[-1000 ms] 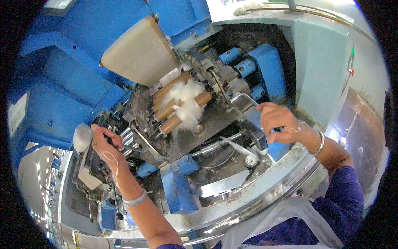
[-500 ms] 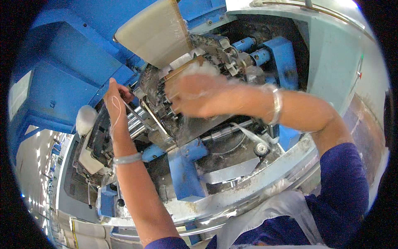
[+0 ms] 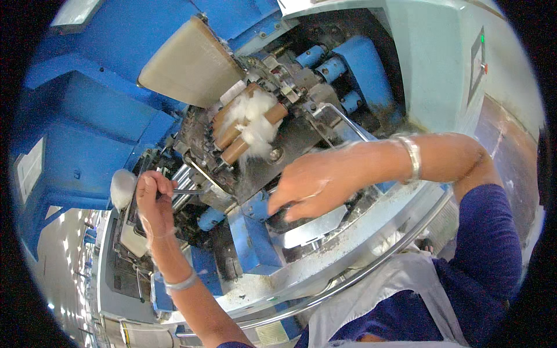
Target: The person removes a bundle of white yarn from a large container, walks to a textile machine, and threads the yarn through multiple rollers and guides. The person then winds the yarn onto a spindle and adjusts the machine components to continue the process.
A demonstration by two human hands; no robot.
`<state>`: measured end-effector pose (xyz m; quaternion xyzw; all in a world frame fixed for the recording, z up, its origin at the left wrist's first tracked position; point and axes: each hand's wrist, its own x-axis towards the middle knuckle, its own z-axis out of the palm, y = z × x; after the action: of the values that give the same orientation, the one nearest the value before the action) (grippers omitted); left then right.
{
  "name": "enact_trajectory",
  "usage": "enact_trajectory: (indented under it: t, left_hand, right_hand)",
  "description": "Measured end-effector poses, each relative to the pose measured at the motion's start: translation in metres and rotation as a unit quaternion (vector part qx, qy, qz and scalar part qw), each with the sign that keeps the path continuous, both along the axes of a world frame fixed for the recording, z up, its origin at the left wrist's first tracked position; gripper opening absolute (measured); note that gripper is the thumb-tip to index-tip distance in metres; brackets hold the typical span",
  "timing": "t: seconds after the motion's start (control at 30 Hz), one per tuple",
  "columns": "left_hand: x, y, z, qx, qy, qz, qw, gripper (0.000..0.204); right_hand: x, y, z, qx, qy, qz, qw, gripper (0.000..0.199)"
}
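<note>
My left hand (image 3: 155, 200) is closed around the end of a metal lever (image 3: 190, 192) at the left side of the machine. Over the machine's front part hangs my right hand (image 3: 310, 185), fingers pointing down and left, slightly apart, with nothing visible in them. Beyond it, tufts of loose white fibre (image 3: 258, 132) lie across brown rollers (image 3: 237, 149) in the machine's middle. A dark metal plate (image 3: 290, 152) with a round fitting sits between the rollers and my right hand. Behind the rollers a cream-coloured cover (image 3: 191, 65) stands raised.
A blue bracket (image 3: 253, 243) rises in front, near a curved chrome rail (image 3: 371, 267) along the machine's edge. Further blue arms (image 3: 365, 72) stand at the back right. A rounded white bundle (image 3: 122, 189) is beside my left hand. Blue housing (image 3: 110, 110) fills the left.
My right hand has moved from over the rollers toward me, uncovering fibre on them. My left hand has come down and nearer with the lever, which now lies flatter. The view has shifted.
</note>
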<state>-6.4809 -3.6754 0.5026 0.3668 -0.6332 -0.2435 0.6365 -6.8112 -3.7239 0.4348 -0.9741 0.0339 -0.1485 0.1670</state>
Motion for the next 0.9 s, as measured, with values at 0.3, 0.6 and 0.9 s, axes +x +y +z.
enact_trajectory:
  t: [0.3,0.6,0.9]
  left_hand:
    - [0.006,-0.086,0.025,0.029,0.034,0.232,0.972,0.051]
    - [0.029,-0.087,0.034,0.132,0.026,0.182,0.974,0.047]
    - [-0.036,0.016,-0.002,0.254,-0.130,-0.171,0.943,0.072]
  right_hand:
    - [0.043,-0.037,0.005,0.475,-0.047,-0.055,0.877,0.054]
    - [0.132,-0.029,-0.014,0.452,0.000,0.002,0.892,0.075]
    - [-0.045,-0.082,0.048,-0.196,-0.355,-0.249,0.879,0.041]
